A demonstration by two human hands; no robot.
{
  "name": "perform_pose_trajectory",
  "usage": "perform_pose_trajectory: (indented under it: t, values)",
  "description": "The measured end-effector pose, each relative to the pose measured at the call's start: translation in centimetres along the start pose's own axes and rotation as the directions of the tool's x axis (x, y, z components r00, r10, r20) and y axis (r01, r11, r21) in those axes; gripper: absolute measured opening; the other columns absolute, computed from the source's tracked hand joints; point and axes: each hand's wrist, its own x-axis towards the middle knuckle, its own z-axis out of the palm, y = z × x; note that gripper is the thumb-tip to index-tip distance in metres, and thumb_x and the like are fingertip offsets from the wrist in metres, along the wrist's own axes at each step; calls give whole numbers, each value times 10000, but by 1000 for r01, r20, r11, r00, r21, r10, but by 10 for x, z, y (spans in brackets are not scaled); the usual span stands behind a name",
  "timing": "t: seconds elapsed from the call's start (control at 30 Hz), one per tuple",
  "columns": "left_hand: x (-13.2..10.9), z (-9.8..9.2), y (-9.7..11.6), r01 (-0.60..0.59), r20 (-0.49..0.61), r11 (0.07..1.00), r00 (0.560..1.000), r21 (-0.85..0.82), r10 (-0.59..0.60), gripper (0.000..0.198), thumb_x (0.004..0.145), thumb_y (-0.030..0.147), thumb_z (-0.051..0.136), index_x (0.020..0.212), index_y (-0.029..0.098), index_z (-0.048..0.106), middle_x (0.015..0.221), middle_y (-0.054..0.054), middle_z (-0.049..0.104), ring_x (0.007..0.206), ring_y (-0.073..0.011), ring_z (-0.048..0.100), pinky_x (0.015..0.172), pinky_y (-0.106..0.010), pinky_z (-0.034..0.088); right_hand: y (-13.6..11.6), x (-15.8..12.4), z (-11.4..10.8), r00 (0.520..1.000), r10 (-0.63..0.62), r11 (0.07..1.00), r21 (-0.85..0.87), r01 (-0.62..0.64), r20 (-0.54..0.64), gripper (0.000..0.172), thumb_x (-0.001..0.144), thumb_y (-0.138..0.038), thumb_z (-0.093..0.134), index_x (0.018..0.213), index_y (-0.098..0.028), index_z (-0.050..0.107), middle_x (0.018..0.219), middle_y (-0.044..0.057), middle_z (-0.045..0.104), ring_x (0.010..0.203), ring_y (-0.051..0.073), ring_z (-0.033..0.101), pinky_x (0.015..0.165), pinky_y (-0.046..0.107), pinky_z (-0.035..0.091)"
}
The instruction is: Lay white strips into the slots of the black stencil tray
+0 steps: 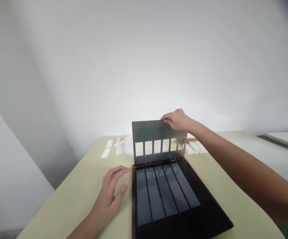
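Observation:
A dark flat tray [208,209] with a brown rim lies on the pale table [84,192] in front of me, with several long grey strips [163,189] side by side in it. A grey hinged cover plate [146,131] with several slot windows stands upright at the tray's far edge. My right hand [177,120] grips the plate's top right corner, fingers closed on it. My left hand [111,192] lies flat on the table just left of the tray, fingers spread, holding nothing.
Several white strips [109,147] lie on the table at the back left, and more white blocks [195,147] sit behind the plate at the right. A white wall rises behind the table. Another work surface [283,139] shows at the far right.

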Motion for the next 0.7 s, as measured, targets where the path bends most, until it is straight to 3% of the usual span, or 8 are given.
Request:
perform_pose_trajectory:
  t: [0.07, 0.17, 0.27, 0.33, 0.47, 0.6, 0.7]
  values:
    - [3, 1, -6, 96, -132, 993, 986, -65, -104, 337, 1075, 432, 452, 1370, 283, 520, 1357, -91, 554, 1267, -269, 553, 1092, -445, 472, -7, -52, -8, 998, -57, 998, 6, 57, -4, 348, 1061, -216, 450, 1208, -219, 765, 1175, 54, 790, 1061, 228, 721, 1033, 432, 486]
    - [7, 4, -13, 247, -184, 961, 946, -128, -267, 402, 1051, 537, 447, 1351, 281, 522, 1336, -77, 569, 1177, -272, 582, 1027, -441, 503, -30, -147, 4, 982, -163, 986, 29, 166, -92, 345, 1003, -154, 493, 1215, -259, 744, 1154, 44, 790, 1034, 229, 724, 1025, 458, 517]
    - [9, 8, -17, 289, -134, 946, 942, -144, -308, 442, 1038, 578, 438, 1363, 288, 507, 1337, -63, 575, 1172, -281, 576, 1020, -450, 500, -54, -231, 48, 932, -247, 965, -157, 211, -266, 421, 940, -120, 539, 1319, -231, 682, 1176, 93, 789, 979, 259, 742, 1103, 563, 459]
    - [9, 11, -20, 304, -98, 942, 943, -141, -319, 444, 1035, 582, 439, 1372, 300, 496, 1328, -51, 576, 1179, -284, 572, 979, -425, 524, -63, -267, 84, 889, -321, 939, -231, 254, -327, 359, 945, -150, 586, 1266, -259, 704, 1152, 74, 803, 916, 238, 759, 1031, 488, 524]
    - [8, 17, -22, 336, -68, 934, 936, -124, -345, 444, 1020, 582, 457, 1380, 323, 482, 1325, -31, 571, 1188, -294, 565, 831, -344, 567, -67, -295, 130, 871, -267, 960, -194, 202, -413, 246, 967, -242, 643, 1184, -328, 720, 1102, 34, 818, 824, 202, 766, 928, 408, 581]
    - [9, 18, -16, 346, -72, 932, 932, -111, -354, 424, 1026, 551, 471, 1388, 330, 466, 1360, -15, 555, 1222, -289, 554, 849, -338, 570, -69, -295, 136, 858, -245, 967, -182, 180, -451, 148, 1020, -317, 604, 1083, -285, 735, 1060, 19, 823, 812, 182, 750, 1020, 431, 534]
    - [10, 16, -9, 350, -109, 935, 929, -56, -354, 401, 1038, 541, 444, 1377, 327, 438, 1360, 4, 543, 1240, -280, 547, 890, -355, 566, -70, -290, 134, 844, -262, 961, -203, 186, -468, 298, 1068, -437, 512, 1032, -253, 743, 1001, 13, 821, 823, 197, 728, 1122, 483, 447]
